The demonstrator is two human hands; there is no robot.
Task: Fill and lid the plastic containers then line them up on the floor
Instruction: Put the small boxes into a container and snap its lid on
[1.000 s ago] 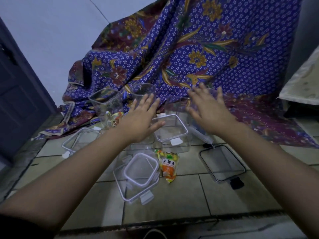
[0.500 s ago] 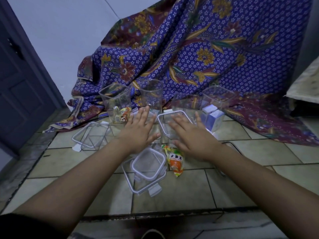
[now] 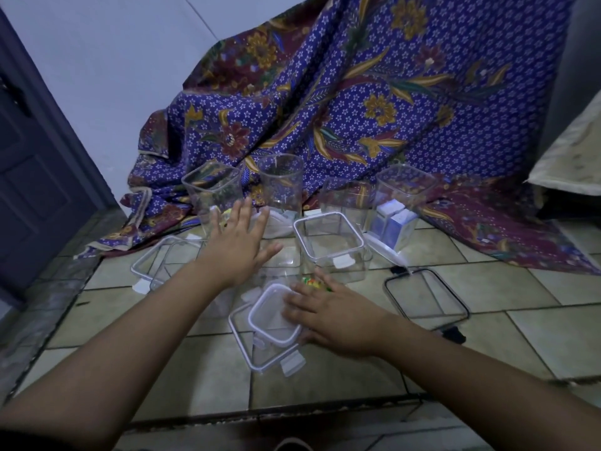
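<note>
Diagonally skewed, small lid [image 3: 272, 316] lies flat, right hand [image 3: 340, 319] touching its edge.

The containers [image 3: 351, 268] just beyond the right grip [image 3: 338, 315] are clear, glossy plastic. The lids [image 3: 270, 323] at its fingertips are the same, with smooth white rims. The packet [image 3: 312, 283] peeking out there is shiny printed film. Beyond the left grip [image 3: 239, 245], the draped cloth [image 3: 390, 109] looks soft and matt. The floor tiles [image 3: 325, 385] are smooth with a dull sheen.
</note>
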